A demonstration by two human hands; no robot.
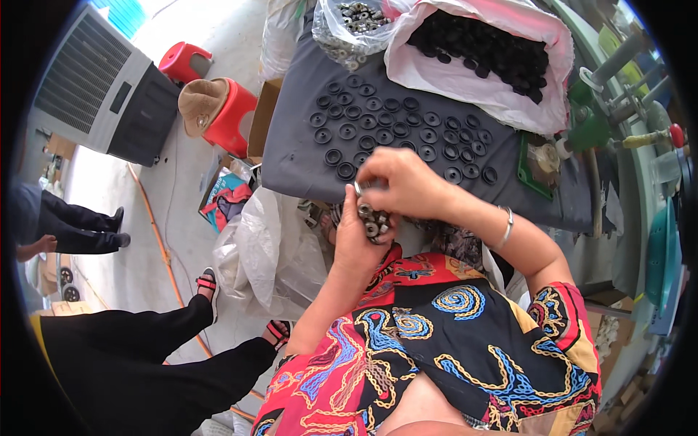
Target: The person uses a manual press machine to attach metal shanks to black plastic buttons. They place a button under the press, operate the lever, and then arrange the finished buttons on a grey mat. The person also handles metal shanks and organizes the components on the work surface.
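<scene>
My left hand (355,243) is cupped around a small pile of silver, ring-shaped metal parts (373,224). Just above it, my right hand (407,178) has its fingers bent down to the pile. Its fingertips are close together and partly blurred, so what they pinch does not show clearly. Both hands are at the near edge of a table with a dark grey cover (298,156). Past them, many round black plastic caps (384,136) lie spread out in loose rows, with hollows facing up.
At the back are a clear bag of metal parts (352,33) and a white sack (407,69) of black discs. A green machine (589,120) stands right. Red stools (231,120), an air cooler (94,87), an orange hose (150,218) and two people's legs (167,327) are left.
</scene>
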